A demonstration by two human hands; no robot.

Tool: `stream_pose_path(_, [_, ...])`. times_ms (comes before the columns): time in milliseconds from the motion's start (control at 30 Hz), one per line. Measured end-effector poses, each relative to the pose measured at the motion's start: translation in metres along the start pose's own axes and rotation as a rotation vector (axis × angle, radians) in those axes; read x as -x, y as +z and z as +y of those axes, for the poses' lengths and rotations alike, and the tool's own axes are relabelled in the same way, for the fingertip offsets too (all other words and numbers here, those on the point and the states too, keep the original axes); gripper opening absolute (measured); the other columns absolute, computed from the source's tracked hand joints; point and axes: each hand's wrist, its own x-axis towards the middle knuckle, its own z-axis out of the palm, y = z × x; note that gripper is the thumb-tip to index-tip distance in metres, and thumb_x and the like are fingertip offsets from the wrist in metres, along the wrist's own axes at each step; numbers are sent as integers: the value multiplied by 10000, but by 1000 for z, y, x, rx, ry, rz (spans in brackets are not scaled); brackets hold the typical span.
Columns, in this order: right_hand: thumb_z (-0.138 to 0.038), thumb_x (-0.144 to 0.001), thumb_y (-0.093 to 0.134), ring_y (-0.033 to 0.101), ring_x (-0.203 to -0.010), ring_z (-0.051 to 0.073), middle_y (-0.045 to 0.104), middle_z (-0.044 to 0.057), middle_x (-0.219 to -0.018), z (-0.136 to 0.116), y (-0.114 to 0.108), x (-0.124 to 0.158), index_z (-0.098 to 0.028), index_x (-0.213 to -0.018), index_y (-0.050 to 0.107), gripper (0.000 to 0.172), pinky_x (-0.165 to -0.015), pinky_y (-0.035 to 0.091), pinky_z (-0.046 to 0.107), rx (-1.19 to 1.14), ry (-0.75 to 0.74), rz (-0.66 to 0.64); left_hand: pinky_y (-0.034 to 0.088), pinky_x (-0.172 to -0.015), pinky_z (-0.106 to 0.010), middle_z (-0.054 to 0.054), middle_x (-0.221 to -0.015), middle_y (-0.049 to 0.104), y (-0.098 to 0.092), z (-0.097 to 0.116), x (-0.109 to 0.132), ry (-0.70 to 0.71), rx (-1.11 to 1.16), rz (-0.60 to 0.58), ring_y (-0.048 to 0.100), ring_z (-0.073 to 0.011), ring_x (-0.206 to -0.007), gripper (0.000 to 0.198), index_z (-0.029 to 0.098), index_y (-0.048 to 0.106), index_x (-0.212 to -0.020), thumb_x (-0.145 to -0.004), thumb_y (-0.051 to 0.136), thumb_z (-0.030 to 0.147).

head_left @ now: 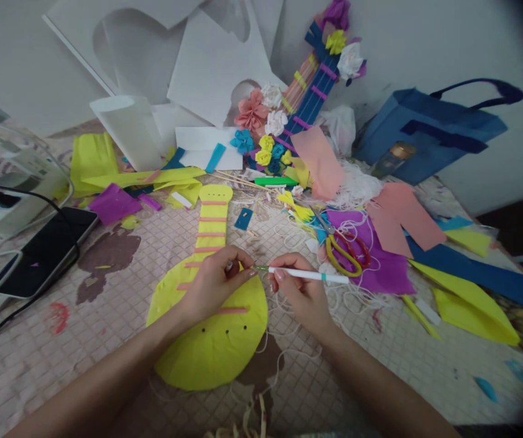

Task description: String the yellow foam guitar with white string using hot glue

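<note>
A yellow paper-covered guitar shape (206, 359) lies flat, its neck pointing away from me, with pink strips across it and dark holes low on the body. Over the body, my left hand (218, 277) is closed in a pinch at the tip of a slim white pen-like tool; whatever else its fingers hold is too small to make out. My right hand (300, 292) grips this white pen-like tool (307, 274), which has a teal band and a thin greenish tip pointing left. Loose white string (284, 353) trails around the right hand and beside the guitar shape.
Scissors (341, 249) with yellow and red handles lie on purple paper to the right. Behind stand a decorated blue guitar (311, 100) and a blue bag (425, 134). A phone (44, 252) and power strip (19, 194) with cables are on the left. Paper scraps surround the work.
</note>
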Motion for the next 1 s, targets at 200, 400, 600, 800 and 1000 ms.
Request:
stream_pose_path(200, [-302, -879, 577, 528, -586, 104, 580, -25, -674, 0, 1, -1, -227, -925, 595, 89, -511, 402, 229, 7, -9, 12, 333, -521, -230, 28, -643, 508, -1, 3, 0, 0, 4, 6, 423, -92, -554, 66, 154, 598, -800, -804, 607, 219])
stream_pose_path(400, [-311, -874, 582, 533, -594, 108, 590, -21, -690, 0, 2, 0, -221, -929, 593, 106, -523, 410, 237, 11, -9, 5, 331, -513, -225, 29, -640, 507, 0, 2, 0, 10, 6, 4, 417, -88, -546, 55, 158, 594, -790, -806, 607, 209])
stream_pose_path(600, [-323, -883, 574, 518, -585, 110, 572, -25, -667, 0, 1, 0, -229, -924, 588, 103, -506, 383, 232, 12, 4, 13, 341, -520, -221, 24, -651, 516, 0, 2, 0, 22, -5, 3, 425, -90, -559, 58, 163, 594, -800, -819, 601, 218])
stream_pose_path(800, [-333, -882, 571, 515, -587, 121, 564, -18, -666, -1, 0, 0, -226, -924, 587, 116, -500, 383, 239, 27, -9, 11, 347, -521, -220, 20, -661, 526, 0, 1, 1, 37, 10, 6, 429, -92, -564, 56, 166, 593, -803, -818, 604, 219])
stream_pose_path(1000, [-334, -883, 571, 510, -581, 117, 561, -21, -652, -2, 1, 0, -224, -920, 587, 117, -502, 378, 236, 13, 4, 5, 340, -520, -223, 26, -654, 516, -1, 1, 1, 13, 0, -4, 426, -93, -560, 55, 163, 592, -804, -821, 600, 215])
